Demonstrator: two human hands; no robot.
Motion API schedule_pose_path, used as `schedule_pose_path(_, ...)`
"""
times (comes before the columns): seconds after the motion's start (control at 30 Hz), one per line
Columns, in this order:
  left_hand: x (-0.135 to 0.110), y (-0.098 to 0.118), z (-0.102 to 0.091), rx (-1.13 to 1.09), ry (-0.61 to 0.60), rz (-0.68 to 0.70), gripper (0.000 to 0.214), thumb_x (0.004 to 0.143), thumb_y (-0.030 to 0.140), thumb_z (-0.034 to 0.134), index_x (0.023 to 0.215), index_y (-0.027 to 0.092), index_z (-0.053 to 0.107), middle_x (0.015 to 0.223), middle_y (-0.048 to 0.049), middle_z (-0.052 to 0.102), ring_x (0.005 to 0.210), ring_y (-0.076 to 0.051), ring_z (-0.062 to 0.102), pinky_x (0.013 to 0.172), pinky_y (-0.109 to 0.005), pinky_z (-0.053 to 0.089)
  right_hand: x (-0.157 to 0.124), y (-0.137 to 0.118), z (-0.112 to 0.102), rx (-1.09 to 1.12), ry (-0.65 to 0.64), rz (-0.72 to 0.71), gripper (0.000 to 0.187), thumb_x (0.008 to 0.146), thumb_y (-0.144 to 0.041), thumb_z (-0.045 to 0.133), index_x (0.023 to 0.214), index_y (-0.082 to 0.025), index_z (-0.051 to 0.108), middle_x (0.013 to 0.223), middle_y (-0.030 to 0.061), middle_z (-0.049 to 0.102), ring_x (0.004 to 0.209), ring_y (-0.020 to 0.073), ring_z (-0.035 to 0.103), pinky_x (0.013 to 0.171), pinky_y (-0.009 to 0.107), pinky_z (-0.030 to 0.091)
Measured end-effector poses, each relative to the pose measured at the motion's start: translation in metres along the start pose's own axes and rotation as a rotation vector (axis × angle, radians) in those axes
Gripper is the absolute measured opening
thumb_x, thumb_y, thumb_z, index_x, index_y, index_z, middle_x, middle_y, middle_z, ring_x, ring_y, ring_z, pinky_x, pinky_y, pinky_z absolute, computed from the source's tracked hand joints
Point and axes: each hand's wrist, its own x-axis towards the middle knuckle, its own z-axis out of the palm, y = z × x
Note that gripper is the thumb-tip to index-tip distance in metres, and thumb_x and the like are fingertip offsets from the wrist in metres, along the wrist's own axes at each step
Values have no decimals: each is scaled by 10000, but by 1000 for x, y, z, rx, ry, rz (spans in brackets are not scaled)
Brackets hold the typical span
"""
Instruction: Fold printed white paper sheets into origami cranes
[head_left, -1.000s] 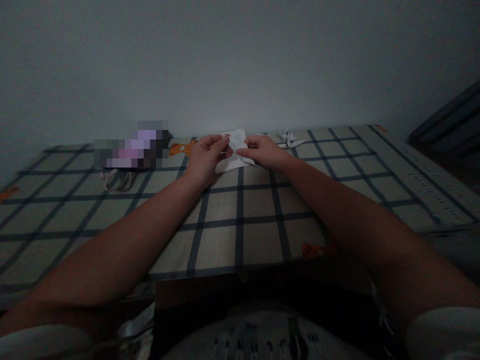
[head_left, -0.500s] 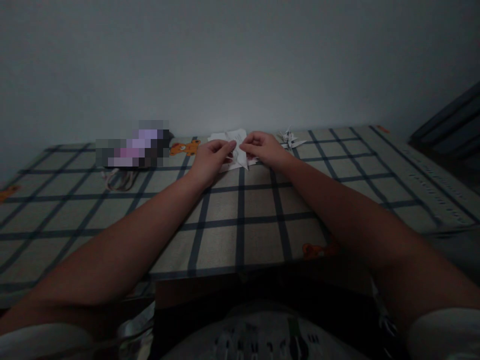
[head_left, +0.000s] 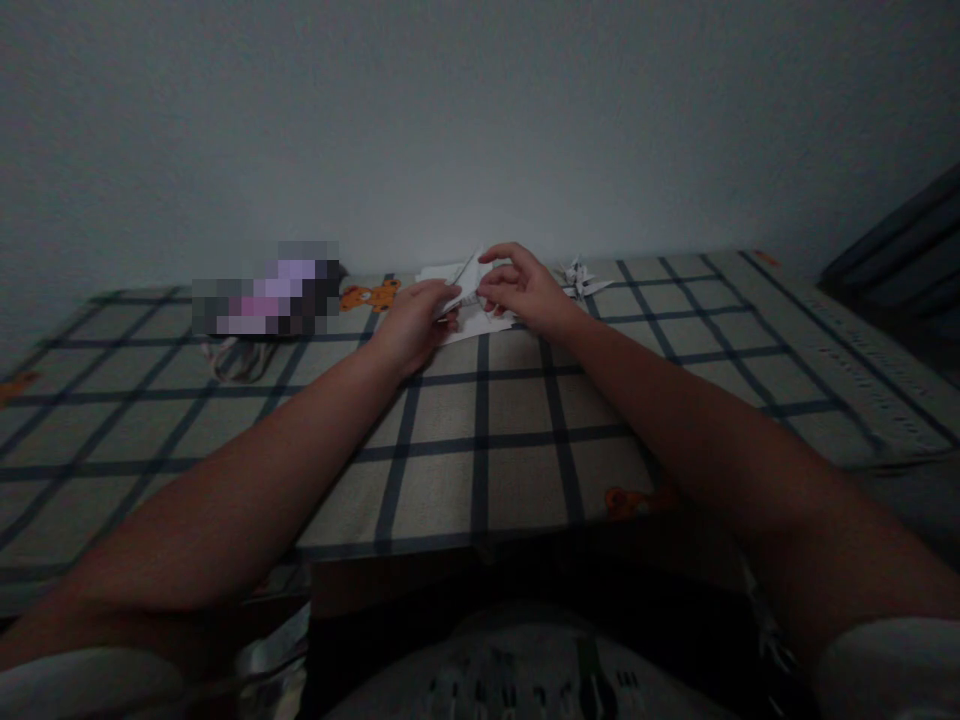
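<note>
A small piece of folded white paper (head_left: 465, 288) is held up between both my hands, just above more white sheets (head_left: 480, 320) lying on the checked cloth (head_left: 510, 410). My left hand (head_left: 412, 322) pinches its lower left end with closed fingers. My right hand (head_left: 521, 288) grips its right side, with the thumb and forefinger closed on the raised tip. The light is dim and the folds are hard to read.
A finished folded paper crane (head_left: 579, 278) stands just right of my right hand. A blurred-out purple and grey object (head_left: 266, 290) lies at the back left, with a looped strap (head_left: 236, 358) before it. A pale wall (head_left: 480, 120) rises directly behind. Dark furniture (head_left: 900, 255) stands at right.
The folded paper has been lifted and turned so that its tip points up. My right hand rose with it, and my left hand shifted slightly right under it.
</note>
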Motion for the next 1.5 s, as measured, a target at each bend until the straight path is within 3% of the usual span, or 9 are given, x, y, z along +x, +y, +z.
schedule_pose_path(0.1, 2, 0, -2, -29, -15, -58, 191, 623, 220, 728, 738, 181, 581, 688, 22, 528, 563, -82, 494, 481, -185, 417, -2, -4, 0, -18, -77, -28, 400, 849, -233, 663, 1232, -233, 550, 923, -2, 656, 813, 121, 637, 687, 234, 522)
schedule_pose_path(0.2, 0, 2, -2, -34, -46, -93, 196, 610, 222, 727, 720, 184, 569, 662, 22, 513, 550, -83, 488, 468, -188, 404, -2, -5, 0, -76, -110, -19, 274, 840, -242, 666, 1109, -193, 648, 1001, 38, 684, 842, 129, 633, 716, 247, 529)
schedule_pose_path(0.4, -1, 4, -3, -8, -56, -80, 264, 739, 432, 731, 799, 209, 604, 694, -15, 597, 563, -125, 557, 465, -225, 422, 1, -2, -4, -196, -68, -72, 214, 834, -305, 695, 1005, -184, 738, 994, 51, 724, 885, 155, 639, 836, 305, 525)
schedule_pose_path(0.7, -1, 2, -5, 104, -93, -6, 245, 729, 370, 770, 686, 183, 618, 530, 22, 482, 448, -73, 397, 407, -208, 290, 0, -1, -5, -256, -85, -93, 248, 839, -325, 704, 1048, -198, 749, 1060, 65, 735, 932, 178, 662, 914, 346, 527)
schedule_pose_path(0.83, -1, 5, -7, 121, -110, -6, 284, 715, 382, 793, 654, 172, 611, 532, 20, 482, 437, -59, 387, 397, -196, 258, 0, -3, -6, -314, -36, -134, 200, 854, -310, 703, 1015, -205, 759, 1217, 95, 694, 1130, 208, 638, 1058, 396, 479)
schedule_pose_path(1.0, 2, 4, -11, 167, -110, -18, 349, 725, 393, 801, 576, 175, 573, 504, 11, 474, 416, -57, 386, 381, -185, 254, -1, -6, -10, -409, -24, -173, 150, 853, -327, 740, 958, -222, 762, 1378, 113, 605, 1372, 251, 505, 1185, 480, 356)
schedule_pose_path(1.27, 1, -1, -10, 240, -104, -40, 305, 758, 353, 807, 614, 172, 608, 543, -17, 566, 430, -75, 462, 395, -189, 335, 1, -3, -16, -388, -116, -153, 108, 847, -318, 729, 870, -215, 752, 1016, 58, 684, 1039, 197, 618, 1035, 400, 460)
schedule_pose_path(1.4, 1, -4, -9, 213, -134, -56, 217, 743, 306, 800, 666, 155, 666, 643, -59, 662, 512, -104, 571, 466, -205, 457, 1, -6, -18, -388, -100, -123, 93, 828, -290, 732, 840, -199, 748, 961, 59, 688, 981, 202, 620, 965, 383, 483)
schedule_pose_path(1.5, 1, -6, -10, 258, -147, -30, 225, 744, 328, 795, 668, 144, 689, 608, -48, 642, 477, -86, 544, 441, -183, 432, 2, -8, -19, -410, -118, -117, 75, 817, -265, 725, 816, -192, 743, 934, 55, 693, 959, 202, 622, 952, 380, 477)
